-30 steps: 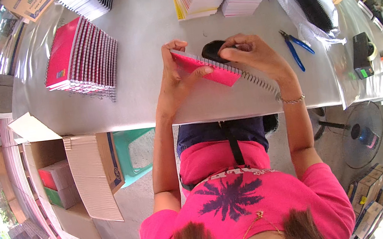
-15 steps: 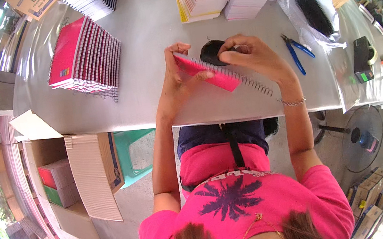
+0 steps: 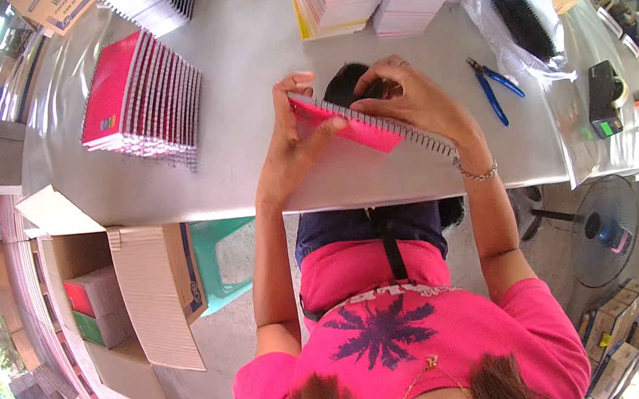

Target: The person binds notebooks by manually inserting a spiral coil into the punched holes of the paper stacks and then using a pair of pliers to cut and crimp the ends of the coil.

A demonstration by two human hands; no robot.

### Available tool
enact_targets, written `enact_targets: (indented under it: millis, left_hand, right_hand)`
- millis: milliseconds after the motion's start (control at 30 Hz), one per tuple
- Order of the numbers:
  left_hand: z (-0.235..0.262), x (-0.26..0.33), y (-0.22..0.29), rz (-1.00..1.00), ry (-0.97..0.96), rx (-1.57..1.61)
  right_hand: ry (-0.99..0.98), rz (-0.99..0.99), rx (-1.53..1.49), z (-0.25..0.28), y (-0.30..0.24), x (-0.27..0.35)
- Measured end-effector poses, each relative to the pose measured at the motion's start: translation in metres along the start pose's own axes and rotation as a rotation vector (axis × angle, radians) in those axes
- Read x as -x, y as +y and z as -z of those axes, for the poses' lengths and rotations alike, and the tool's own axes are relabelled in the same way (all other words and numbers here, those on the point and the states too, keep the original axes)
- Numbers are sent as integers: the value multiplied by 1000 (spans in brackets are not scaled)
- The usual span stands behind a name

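Note:
Upright and tilted over the table's near part is a pink notebook point(image 3: 359, 132), with a wire spiral coil point(image 3: 431, 141) along its upper edge. The coil sticks out past the cover's right end, towards my right wrist. My left hand point(image 3: 295, 129) grips the notebook's left end, thumb across the cover and fingers behind. My right hand point(image 3: 411, 97) is closed, its thumb and fingertips pinched together at the coil's middle; they partly hide what they hold. Just behind the coil is a dark rounded object point(image 3: 344, 83), partly covered by my right fingers; its kind is unclear.
A stack of red spiral notebooks point(image 3: 142, 98) stands at left. Blue-handled pliers point(image 3: 496, 89) lie to the right, near black coils point(image 3: 523, 24) on white wrapping and a black tape dispenser point(image 3: 606, 98). Paper stacks point(image 3: 340, 0) stand at the back. An open carton point(image 3: 155, 296) is below left.
My right hand has shifted slightly left and down along the coil. The coil's free end now reaches less far past the cover, close to my right wrist.

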State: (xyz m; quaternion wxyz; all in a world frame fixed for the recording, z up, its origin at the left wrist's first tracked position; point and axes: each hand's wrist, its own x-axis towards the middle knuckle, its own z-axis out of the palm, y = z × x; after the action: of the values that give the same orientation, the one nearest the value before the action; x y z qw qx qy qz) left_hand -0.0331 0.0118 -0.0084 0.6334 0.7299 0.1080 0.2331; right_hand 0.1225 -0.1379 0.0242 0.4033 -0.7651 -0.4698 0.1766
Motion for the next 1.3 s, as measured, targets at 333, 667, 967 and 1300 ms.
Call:
enact_targets:
  millis: [333,667,967,1300]
  left_hand:
    - [3,4,2,31,-58,111]
    - [0,3,4,15,-66,75]
    - [1,5,5,42,-72,126]
    - [1,6,4,18,-72,125]
  right_hand:
    - [-249,-142,-447,19,-4,-8]
    - [-247,-62,-592,45,-12,-5]
    - [-165,-63,84,16,-4,-19]
    - [-161,-105,-14,14,1,-22]
